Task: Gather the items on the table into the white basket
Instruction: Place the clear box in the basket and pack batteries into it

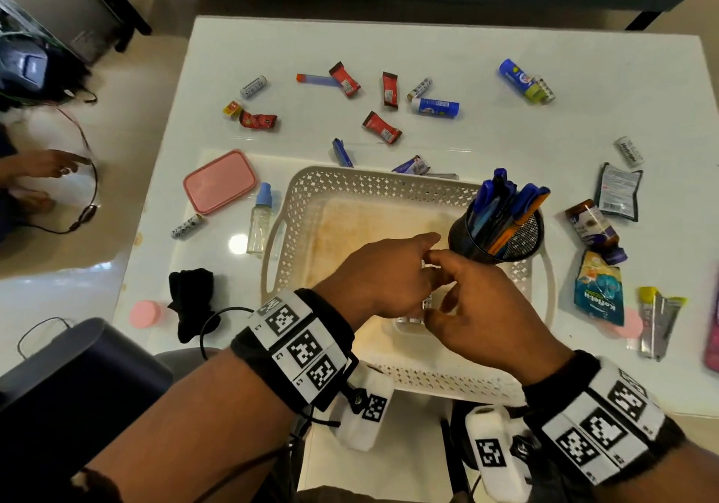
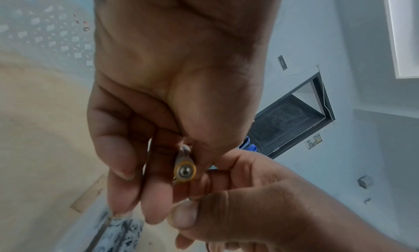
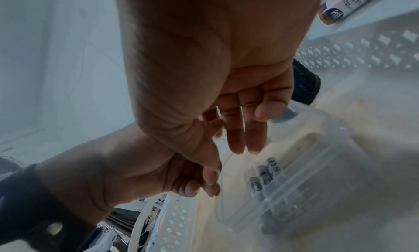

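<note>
Pen holder (image 1: 498, 230) in basket's (image 1: 350, 183) right corner; lidded box (image 1: 220, 181) left of basket.

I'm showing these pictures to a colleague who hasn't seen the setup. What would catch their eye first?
Both hands meet over the white basket in the middle of the table: the left hand grips a battery, and the right hand reaches in beside it. A black mesh cup of blue pens stands in the basket's far right corner. Beyond lie scattered red wrappers and more batteries.
</note>
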The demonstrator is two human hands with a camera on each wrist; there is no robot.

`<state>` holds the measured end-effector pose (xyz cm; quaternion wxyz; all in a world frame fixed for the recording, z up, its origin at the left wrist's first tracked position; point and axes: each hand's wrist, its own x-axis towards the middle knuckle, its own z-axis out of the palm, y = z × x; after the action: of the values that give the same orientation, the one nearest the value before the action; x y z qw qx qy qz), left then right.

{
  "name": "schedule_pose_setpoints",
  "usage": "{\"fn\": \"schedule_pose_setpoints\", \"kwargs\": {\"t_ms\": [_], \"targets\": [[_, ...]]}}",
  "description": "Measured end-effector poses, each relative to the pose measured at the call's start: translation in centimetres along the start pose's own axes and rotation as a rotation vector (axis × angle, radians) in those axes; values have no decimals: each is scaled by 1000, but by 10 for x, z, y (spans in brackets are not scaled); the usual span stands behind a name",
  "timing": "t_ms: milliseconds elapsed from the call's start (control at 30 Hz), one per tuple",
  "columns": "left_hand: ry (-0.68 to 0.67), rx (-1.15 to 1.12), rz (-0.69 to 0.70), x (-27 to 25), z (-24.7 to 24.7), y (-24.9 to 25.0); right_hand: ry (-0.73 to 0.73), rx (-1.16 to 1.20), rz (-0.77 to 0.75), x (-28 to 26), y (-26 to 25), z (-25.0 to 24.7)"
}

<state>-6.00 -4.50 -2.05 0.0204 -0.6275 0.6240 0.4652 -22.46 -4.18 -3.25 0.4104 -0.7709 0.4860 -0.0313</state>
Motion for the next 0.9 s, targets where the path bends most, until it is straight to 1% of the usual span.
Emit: {"fn": "schedule_pose_setpoints", "kwargs": {"t_ms": [133,233,367,433,500,567,633,900], "targets": [[15,-20,21,1,1,0,22,28,-9,2,2,0],[12,-117,30,3,3,-2,43,9,0,2,3,2],[-49,-268,-17,4,3,-1,42,-59,36,1,5,2],[-47,-229,-27,4,-2,-1,29,-119,61,1,6,-3],[-5,-136,-31,7,-5,-6,8,-205,87,-2,7,-9],[25,-105,-44,10,-7,-11,-26,-270,100,-5,7,-12],[24,-86,-52,12,-7,-14,-55,-321,102,-8,4,-13],[35,17,-36,16,-4,-14,-51,-489,94,-14,-7,-20]]}}
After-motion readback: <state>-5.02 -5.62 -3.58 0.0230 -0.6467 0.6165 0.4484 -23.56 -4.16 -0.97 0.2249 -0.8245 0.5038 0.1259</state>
